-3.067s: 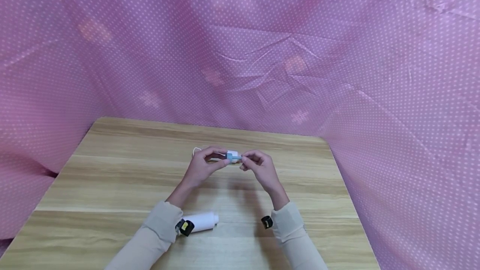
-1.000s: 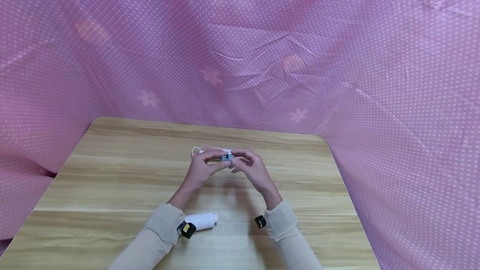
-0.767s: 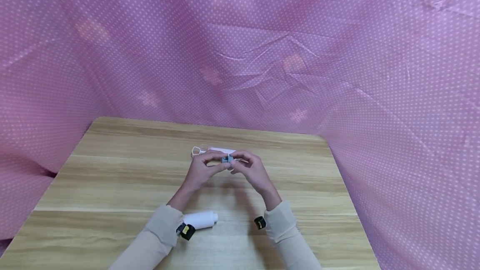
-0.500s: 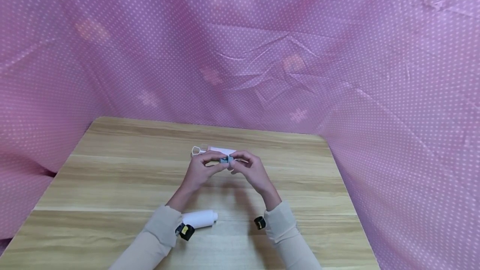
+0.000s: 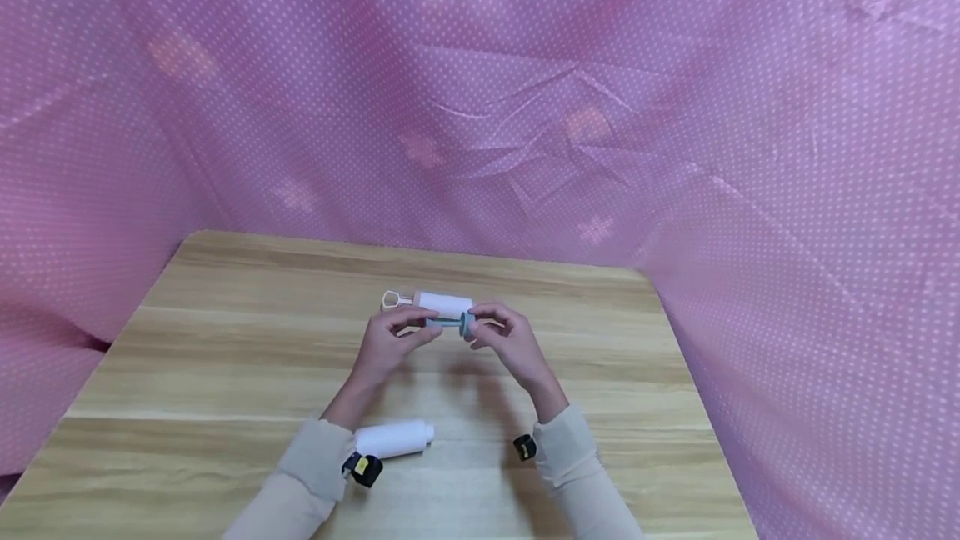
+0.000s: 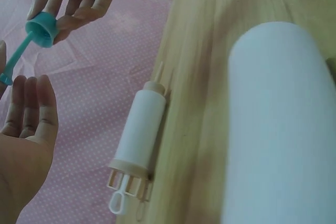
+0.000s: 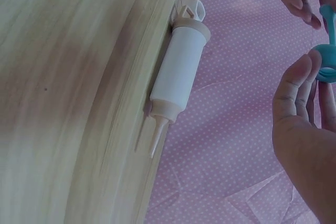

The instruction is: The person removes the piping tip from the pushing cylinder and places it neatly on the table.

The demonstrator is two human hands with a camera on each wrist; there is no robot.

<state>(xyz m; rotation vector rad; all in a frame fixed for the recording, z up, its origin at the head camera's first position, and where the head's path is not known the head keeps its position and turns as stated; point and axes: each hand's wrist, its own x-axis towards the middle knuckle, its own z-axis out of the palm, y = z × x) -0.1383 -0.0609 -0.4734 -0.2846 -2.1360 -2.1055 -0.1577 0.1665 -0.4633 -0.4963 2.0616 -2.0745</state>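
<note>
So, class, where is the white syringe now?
In the head view, the white syringe lies on the wooden table slightly left of picture centre, just beyond the teal piece held between the left hand and right hand.

Drew left hand leftward, away from right hand, baring teal stem left of teal cap.

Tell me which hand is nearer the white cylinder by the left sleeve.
Left. The left hand is almost straight beyond the white cylinder; the right hand is beyond it too, but off to its right.
</note>
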